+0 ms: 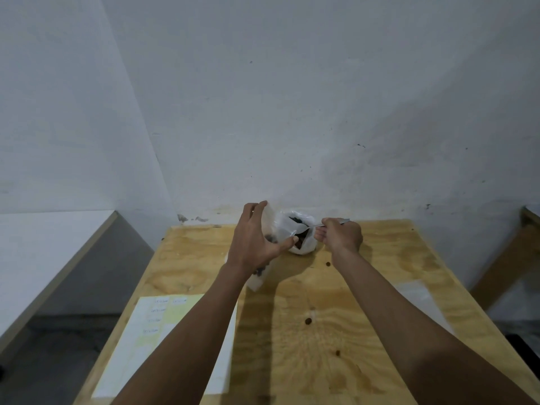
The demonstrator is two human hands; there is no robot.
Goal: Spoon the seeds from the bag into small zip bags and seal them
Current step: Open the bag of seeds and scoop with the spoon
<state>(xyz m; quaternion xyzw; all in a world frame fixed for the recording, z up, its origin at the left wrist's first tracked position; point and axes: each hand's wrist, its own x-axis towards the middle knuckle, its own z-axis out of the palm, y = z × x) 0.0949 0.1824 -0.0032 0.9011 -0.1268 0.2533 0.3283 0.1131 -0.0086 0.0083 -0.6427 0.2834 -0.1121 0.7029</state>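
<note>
Two bare forearms reach forward over a plywood table (pixel 365 317) toward its far edge, near the white wall (pixel 292 97). The left hand (pixel 254 238), seen from the back with wrist slightly bent, has its fingers and thumb curled round a small zip bag (pixel 268 217), held upright and lifted off the table; dark seeds (pixel 270 237) show through the clear plastic between thumb and palm, and the bag's lower end hangs below the wrist. The right hand (pixel 340 236) is closed in a fist-like grip on the handle of a metal spoon (pixel 336 222), knuckles up, the handle end protruding to the right. The spoon's bowl points left into the open mouth of the larger white seed bag (pixel 306 242), which stands on the table just beyond and between the two hands, dark seeds visible at its top. A stack of pale sheets (pixel 152 331) lies on the near left of the table, partly under the left forearm. A few loose seeds (pixel 307 320) dot the wood.
</note>
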